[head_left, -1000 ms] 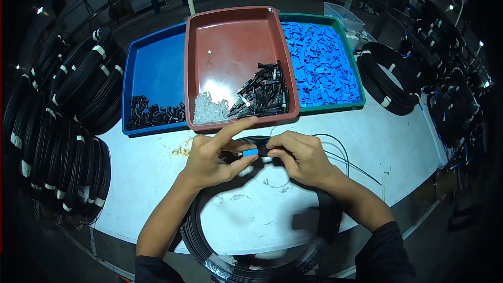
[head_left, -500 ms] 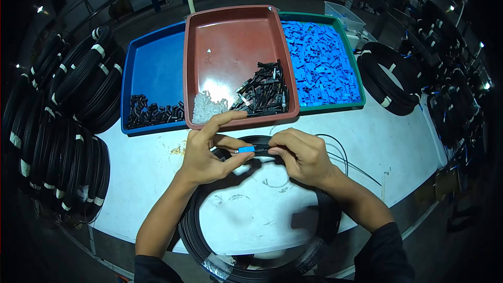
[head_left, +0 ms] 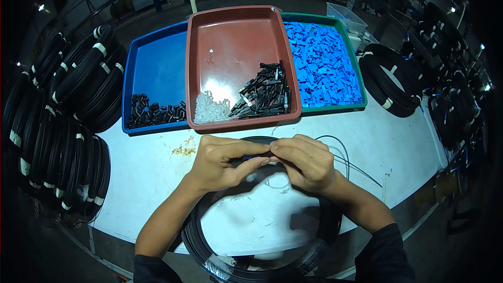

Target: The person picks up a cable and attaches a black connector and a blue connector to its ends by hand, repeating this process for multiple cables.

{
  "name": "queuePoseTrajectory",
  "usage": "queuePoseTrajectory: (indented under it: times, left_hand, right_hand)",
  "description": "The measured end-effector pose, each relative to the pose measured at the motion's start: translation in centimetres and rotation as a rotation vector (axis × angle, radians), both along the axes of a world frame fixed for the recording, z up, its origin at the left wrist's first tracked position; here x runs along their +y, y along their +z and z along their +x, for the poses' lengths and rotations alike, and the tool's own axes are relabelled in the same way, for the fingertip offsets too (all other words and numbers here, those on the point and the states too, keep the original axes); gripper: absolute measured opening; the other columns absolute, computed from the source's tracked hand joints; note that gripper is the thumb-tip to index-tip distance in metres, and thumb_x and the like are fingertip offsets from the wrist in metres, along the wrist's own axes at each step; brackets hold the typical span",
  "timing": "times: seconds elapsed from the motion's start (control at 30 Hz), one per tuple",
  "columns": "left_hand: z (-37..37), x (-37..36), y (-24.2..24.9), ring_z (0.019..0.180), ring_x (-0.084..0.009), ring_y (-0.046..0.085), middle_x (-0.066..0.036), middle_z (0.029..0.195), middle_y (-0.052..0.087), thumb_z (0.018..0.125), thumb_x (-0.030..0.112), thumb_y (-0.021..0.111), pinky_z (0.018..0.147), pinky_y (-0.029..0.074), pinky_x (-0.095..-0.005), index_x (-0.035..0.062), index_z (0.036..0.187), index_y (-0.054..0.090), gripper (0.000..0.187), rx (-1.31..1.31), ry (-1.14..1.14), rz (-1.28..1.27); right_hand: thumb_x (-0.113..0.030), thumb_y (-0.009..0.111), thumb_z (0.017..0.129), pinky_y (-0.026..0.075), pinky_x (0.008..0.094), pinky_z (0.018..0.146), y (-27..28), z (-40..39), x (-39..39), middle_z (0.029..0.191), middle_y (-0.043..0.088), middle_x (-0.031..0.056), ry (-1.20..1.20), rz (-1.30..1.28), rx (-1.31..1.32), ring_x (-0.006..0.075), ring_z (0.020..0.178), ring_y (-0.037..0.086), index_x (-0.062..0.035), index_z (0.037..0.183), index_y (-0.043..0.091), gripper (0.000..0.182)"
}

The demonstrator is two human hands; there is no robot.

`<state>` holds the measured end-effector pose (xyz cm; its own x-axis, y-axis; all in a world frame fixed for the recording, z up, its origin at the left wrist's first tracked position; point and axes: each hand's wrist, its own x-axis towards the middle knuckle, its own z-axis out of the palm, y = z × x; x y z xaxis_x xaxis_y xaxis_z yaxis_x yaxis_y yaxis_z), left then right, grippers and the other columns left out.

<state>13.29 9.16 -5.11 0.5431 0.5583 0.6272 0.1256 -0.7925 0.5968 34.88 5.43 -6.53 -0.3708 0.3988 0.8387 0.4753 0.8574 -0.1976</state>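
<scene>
The left hand (head_left: 222, 162) and right hand (head_left: 306, 161) meet fingertip to fingertip, the grip clamped on a small piece (head_left: 246, 156). The fingers hide most of it; a dark blue sliver shows between the left thumb and forefinger. Around and below the grip lies a cable coil (head_left: 194, 230), its far arc just behind the fingers, with loose cable (head_left: 361, 169) reaching out to the right.

Directly beyond the grip stands a red-brown tray (head_left: 236, 36). Its near left corner holds a heap of whitish clear bits (head_left: 210, 109), and its near right side a pile of slender black parts (head_left: 264, 94). Beyond the grip to the left, a blue tray (head_left: 157, 68) holds short black pieces (head_left: 152, 112) along its near edge. To the right, a green tray (head_left: 358, 76) is spread with blue pieces (head_left: 325, 63). Farther off stands a clear bin (head_left: 346, 17). Stacked coils (head_left: 63, 152) flank the tabletop (head_left: 136, 178) well left of the grip.
</scene>
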Motion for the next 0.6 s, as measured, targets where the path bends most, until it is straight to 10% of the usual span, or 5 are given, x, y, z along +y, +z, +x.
queuePoseTrajectory:
  times: [0.5, 0.6]
  left_hand:
    - [0.2, -0.8, 0.4, 0.069, -0.0212, 0.075, -0.015, 0.086, 0.077, 0.075, 0.0, 0.079, 0.06, 0.059, -0.0293, -0.0005, 0.08, 0.075, 0.006, -0.008, -0.038, 0.049]
    - [-0.3, 0.0, 0.4, 0.072, -0.0216, 0.073, -0.016, 0.091, 0.074, 0.071, 0.004, 0.076, 0.061, 0.059, -0.0294, -0.0017, 0.075, 0.071, 0.009, 0.27, -0.028, 0.706]
  right_hand:
    - [0.014, 0.063, 0.066, 0.056, 0.0364, 0.064, 0.6, -0.2, -0.8, 0.088, 0.066, 0.0185, 0.051, -0.125, 0.014, 0.029, 0.072, 0.067, 0.0063, 0.079, 0.059, 0.015]
    - [0.02, 0.054, 0.072, 0.057, 0.0371, 0.067, 0.4, -0.5, -0.9, 0.085, 0.068, 0.0204, 0.063, -0.469, 0.193, 0.0318, 0.074, 0.07, 0.0076, 0.083, 0.06, 0.017]
